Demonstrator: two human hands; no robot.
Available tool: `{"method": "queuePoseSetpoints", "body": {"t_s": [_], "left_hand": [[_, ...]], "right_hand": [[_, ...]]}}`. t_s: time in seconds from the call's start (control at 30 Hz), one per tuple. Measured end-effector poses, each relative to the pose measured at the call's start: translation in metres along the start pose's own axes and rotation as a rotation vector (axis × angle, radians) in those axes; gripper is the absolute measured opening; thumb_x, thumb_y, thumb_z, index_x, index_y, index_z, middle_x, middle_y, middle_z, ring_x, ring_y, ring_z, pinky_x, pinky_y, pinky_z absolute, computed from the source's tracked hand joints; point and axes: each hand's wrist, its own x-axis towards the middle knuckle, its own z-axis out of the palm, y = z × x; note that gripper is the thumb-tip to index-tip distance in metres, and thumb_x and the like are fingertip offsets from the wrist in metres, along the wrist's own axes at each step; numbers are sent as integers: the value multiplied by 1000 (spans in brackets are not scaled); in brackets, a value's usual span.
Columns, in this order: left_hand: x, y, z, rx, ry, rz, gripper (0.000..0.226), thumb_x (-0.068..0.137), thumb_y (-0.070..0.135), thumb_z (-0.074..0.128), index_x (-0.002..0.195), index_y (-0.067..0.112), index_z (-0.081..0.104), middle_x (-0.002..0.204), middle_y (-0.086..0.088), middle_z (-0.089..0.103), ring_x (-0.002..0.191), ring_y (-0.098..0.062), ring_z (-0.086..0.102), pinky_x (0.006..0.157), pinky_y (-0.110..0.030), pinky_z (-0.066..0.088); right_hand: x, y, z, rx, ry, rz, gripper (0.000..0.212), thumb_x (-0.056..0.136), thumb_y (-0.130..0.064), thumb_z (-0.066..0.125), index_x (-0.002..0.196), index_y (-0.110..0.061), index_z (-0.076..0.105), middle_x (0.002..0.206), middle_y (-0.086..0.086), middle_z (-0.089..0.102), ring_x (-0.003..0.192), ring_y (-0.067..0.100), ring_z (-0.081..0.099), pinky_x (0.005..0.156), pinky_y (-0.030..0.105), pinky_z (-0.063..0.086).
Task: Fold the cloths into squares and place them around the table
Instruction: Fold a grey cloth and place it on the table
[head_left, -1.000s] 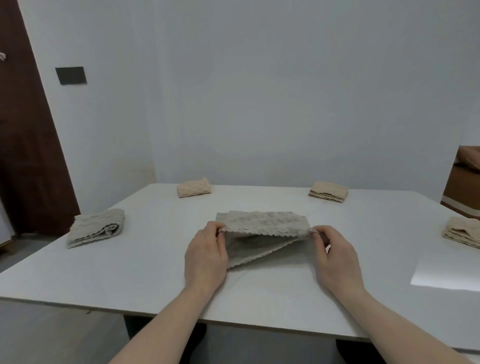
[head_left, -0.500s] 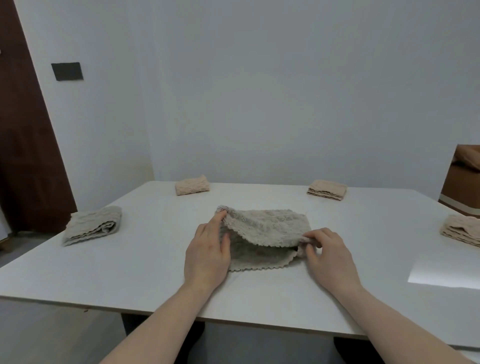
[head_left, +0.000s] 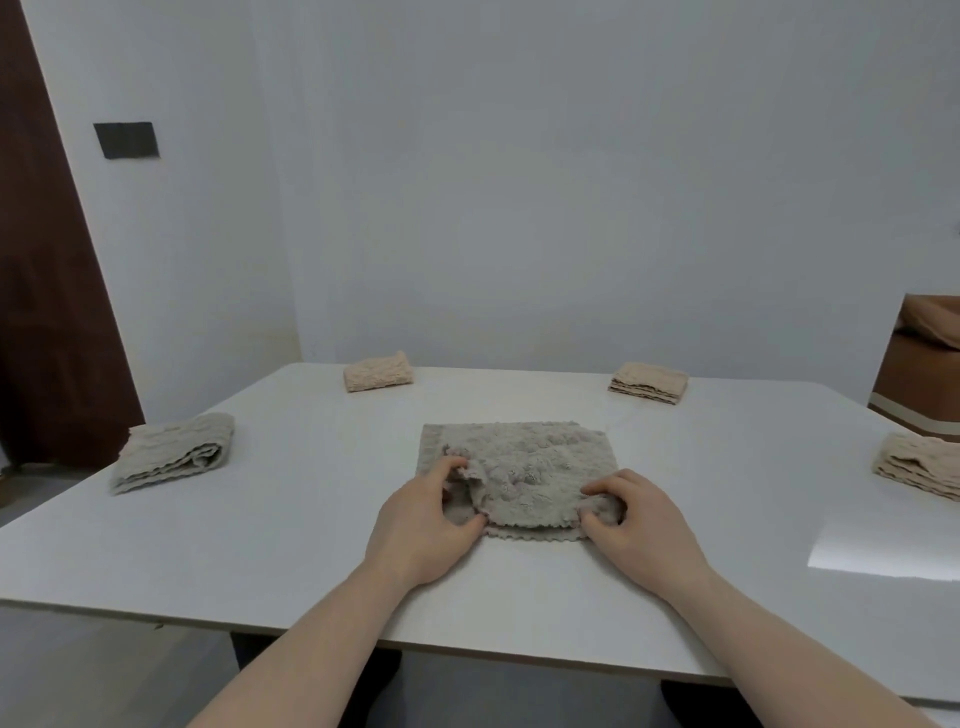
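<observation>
Both hands sit at the near edge of the grey cloth (head_left: 524, 467), which lies mid-table (head_left: 260, 545) w/ its top layer folded toward you: your left hand (head_left: 421, 525) has fingers curled, pinching the near-left corner, & your right hand (head_left: 636, 525) has fingers curled over the near-right corner, gripping it. It looks light, soft & floppy w/ a nubby pile, so it'll likely sag & bunch; keep hold at the corners, layers together. Four folded cloths already sit near the edges: left (head_left: 174, 452), back-left (head_left: 378, 371), back-right (head_left: 649, 383), right (head_left: 919, 470).
</observation>
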Motion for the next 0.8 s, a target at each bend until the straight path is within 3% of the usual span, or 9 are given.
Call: {"method": "queuePoseSetpoints", "body": {"t_s": [0.03,0.1,0.2,0.33,0.4,0.5,0.6,0.8], "left_hand": [[1,-1,1,-2,13,-10,65,78,58,66,136,49,38,118,16,68,107,-12,66,88,-31,53],[1,-3,2,19,45,-26,67,85,51,65,144,47,33,120,11,70,109,-19,67,90,-34,53],[0,-4,3,38,95,-58,80,90,43,65,155,40,19,127,6,68,105,-23,66,91,-36,52],[-1,-2,1,80,152,-10,92,89,18,60,163,29,7,158,6,43,94,-15,54,96,-34,46],[-3,0,1,89,179,21,97,86,15,59,164,29,3,165,5,33,101,-17,56,97,-33,46],[-4,2,-1,65,201,42,98,84,16,59,163,31,3,161,4,39,102,-16,55,96,-33,47],[-3,3,-1,68,228,76,93,87,17,57,163,29,6,167,6,28,114,-19,56,101,-35,46],[-9,4,-3,93,265,142,93,86,8,55,164,27,9,164,-2,34,132,-20,48,112,-36,41]], "right_hand": [[0,1,0,5,1,-2,6,85,-32,69,89,-35,70,93,-20,61,88,1,58,79,24,46],[1,3,2,-2,50,-16,13,90,-24,67,84,-35,68,88,-18,63,83,1,59,75,23,44],[1,3,2,26,162,-30,13,95,-18,64,97,-29,71,92,-18,67,84,4,62,78,24,47],[0,4,-1,81,262,-44,24,97,-7,60,110,-24,71,104,-15,70,92,7,66,85,26,51],[0,3,-2,92,286,-45,26,96,-5,59,109,-24,71,104,-16,70,93,6,66,84,25,51],[0,2,-3,74,306,-50,28,93,0,61,105,-23,72,101,-15,70,88,6,65,82,25,51],[-1,2,-2,75,285,-20,34,87,4,62,102,-25,71,99,-17,69,84,5,65,80,27,53],[-7,-6,-9,140,300,19,30,91,-4,65,106,-29,71,103,-22,69,86,1,66,80,27,56]]}}
